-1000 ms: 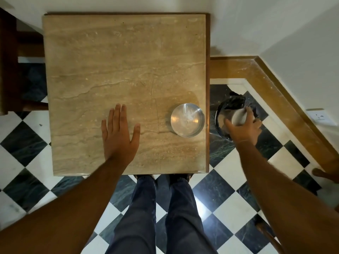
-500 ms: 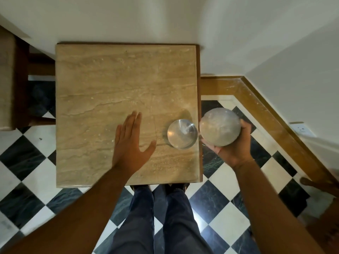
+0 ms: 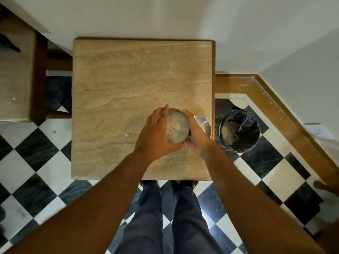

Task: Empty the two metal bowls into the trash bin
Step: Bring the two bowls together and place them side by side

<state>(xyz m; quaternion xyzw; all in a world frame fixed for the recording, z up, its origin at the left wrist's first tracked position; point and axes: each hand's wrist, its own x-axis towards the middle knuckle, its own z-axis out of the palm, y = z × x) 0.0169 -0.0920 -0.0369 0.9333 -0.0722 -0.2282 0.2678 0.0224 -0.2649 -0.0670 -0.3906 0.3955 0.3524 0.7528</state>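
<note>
I have both hands on 1 metal bowl [image 3: 177, 128], a little right of the frame's centre, above the marble table top [image 3: 128, 85]. My left hand [image 3: 156, 132] curls over its left side, fingers [image 3: 162, 112] reaching round the far rim, and my right hand [image 3: 197, 136] cups it from the right and underneath, so each hand is closed against the bowl's wall, not spread flat. I judge that I am holding it with 2 hands to steady it, because pale powdery residue shows on its surface and I would rather not scatter that over the table. Whether I am looking at its inside or its underside, I cannot tell.

The second metal bowl [image 3: 204, 123] sits on the table just right of my right hand, near the table's right edge, partly hidden by my wrist. It is parked there, I think, because that edge is closest to the trash bin [image 3: 239, 132], which stands on the checkered floor [image 3: 275, 171] at the frame's right, just beside the table. The bin has a dark liner and pale waste lies inside it.

Count: 2 metal bowls, 1 in my hands and 1 on the table; 1 trash bin; 1 table; 2 hands, both on the same bowl. A power socket [image 3: 318, 130] sits on the wall at the far right.
</note>
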